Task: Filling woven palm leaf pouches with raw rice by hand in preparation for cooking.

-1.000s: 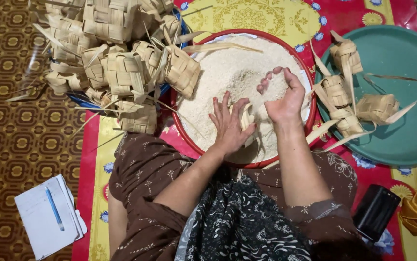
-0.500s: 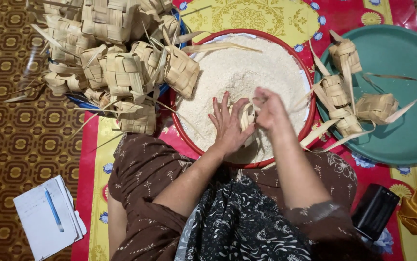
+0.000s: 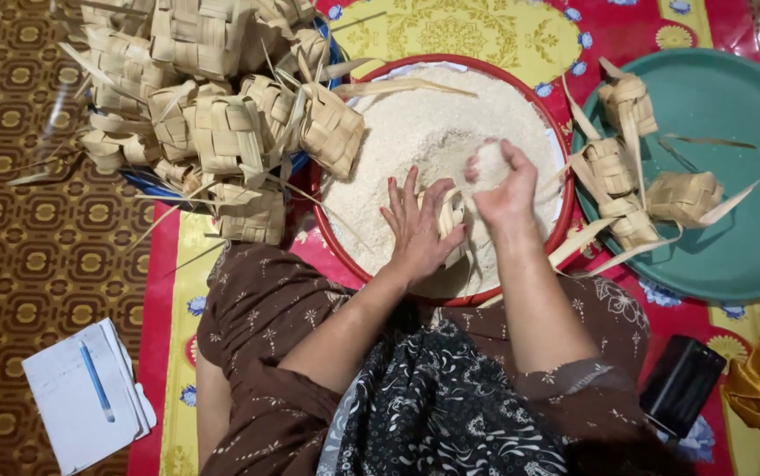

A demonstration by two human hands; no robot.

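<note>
Left hand (image 3: 417,231): fingers spread, pressing a woven pouch (image 3: 452,214) against the rice (image 3: 415,132).
Right hand (image 3: 502,187): fingers cupped around a scoop of rice, just above the pouch.
Pouch: in the red bowl (image 3: 565,176), between the two hands.
Pile (image 3: 212,115): empty pouches heaped left of the bowl.
Tray (image 3: 733,159): green, right of the bowl, bearing four pouches.
Notepad (image 3: 76,401): on the mat at lower left, with a blue pen (image 3: 96,381).

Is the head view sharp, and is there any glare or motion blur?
Head view: even, soft light; the woven leaf pouches are sharp; the right hand with rice is slightly motion-blurred; the left hand is clear; mild glare on the clear plastic sheet at the upper left.
</note>
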